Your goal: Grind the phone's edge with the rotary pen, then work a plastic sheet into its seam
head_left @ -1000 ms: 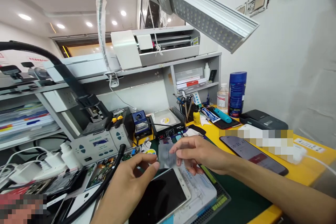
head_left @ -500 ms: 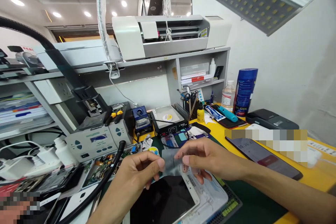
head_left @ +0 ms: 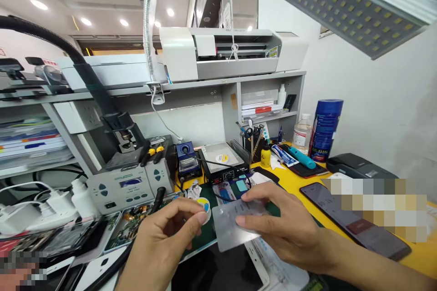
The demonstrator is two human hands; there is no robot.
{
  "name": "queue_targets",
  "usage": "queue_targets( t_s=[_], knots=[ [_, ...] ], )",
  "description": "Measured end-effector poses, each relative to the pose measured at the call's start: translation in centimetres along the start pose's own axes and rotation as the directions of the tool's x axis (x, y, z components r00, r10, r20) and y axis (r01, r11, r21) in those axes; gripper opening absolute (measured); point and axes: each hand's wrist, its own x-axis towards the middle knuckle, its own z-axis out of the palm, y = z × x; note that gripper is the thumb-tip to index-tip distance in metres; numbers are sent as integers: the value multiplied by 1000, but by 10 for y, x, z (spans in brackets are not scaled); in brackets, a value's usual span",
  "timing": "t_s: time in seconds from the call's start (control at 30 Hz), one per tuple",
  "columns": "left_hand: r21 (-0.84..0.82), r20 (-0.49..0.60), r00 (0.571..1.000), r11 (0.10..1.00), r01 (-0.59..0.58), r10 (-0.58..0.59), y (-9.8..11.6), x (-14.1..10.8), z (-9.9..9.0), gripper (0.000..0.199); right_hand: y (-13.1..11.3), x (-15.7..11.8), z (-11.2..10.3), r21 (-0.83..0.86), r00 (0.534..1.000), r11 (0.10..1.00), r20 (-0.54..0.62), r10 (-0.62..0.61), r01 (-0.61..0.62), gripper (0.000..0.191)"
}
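My right hand (head_left: 283,225) grips a thin, greyish translucent plastic card (head_left: 232,227) with rounded corners and faint print, holding it tilted above the bench. My left hand (head_left: 170,236) is closed in a pinch, thumb tip against forefinger; whatever lies between them, if anything, I cannot make out. Just behind those fingertips shows a small round yellow, blue and white container (head_left: 204,209). Below both hands lies a white-framed tablet (head_left: 218,270) with a black screen, partly covered by the card and my hands. Under its right side is a clear plastic tray or bag (head_left: 290,270).
A phone (head_left: 355,223) lies on the yellow bench at right. At left are a grey soldering station (head_left: 126,191), a black hose (head_left: 159,200), and a tray of circuit boards (head_left: 128,225). Behind stand a black-based heating plate (head_left: 227,168) and a yellow bottle (head_left: 265,157).
My right hand has closed on the card and drawn it rightwards, away from my left fingertips. My left hand stays pinched. The whole view has shifted slightly.
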Motion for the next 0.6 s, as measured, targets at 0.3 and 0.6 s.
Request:
queue_targets(
  t_s=[0.3,0.6],
  knots=[
    [-46,185,981,996,71,-61,-5,3,-4,49,-3,4,-5,-90,996,992,-28,-86,83,48],
    [-13,178,981,996,85,-81,-3,4,-14,48,2,2,-4,-53,998,998,-38,-46,44,45]
  ],
)
